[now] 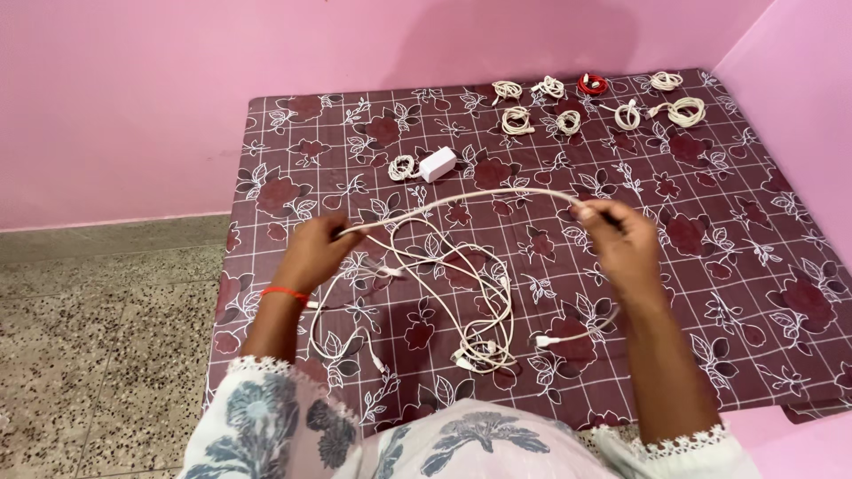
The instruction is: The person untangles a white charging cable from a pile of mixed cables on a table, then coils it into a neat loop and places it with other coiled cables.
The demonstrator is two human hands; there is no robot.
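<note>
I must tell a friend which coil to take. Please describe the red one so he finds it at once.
Look at the flowered maroon cloth, at its far edge by the pink wall. A group of coiled cables lies there. The red coil is in the back row; every other coil is white.

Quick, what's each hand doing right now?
Left hand: closed, holding one end of a stretched white cable.
Right hand: fingers closed, holding the same white cable.

Matt, seemingly rubbery white cable point(461, 200)
</note>
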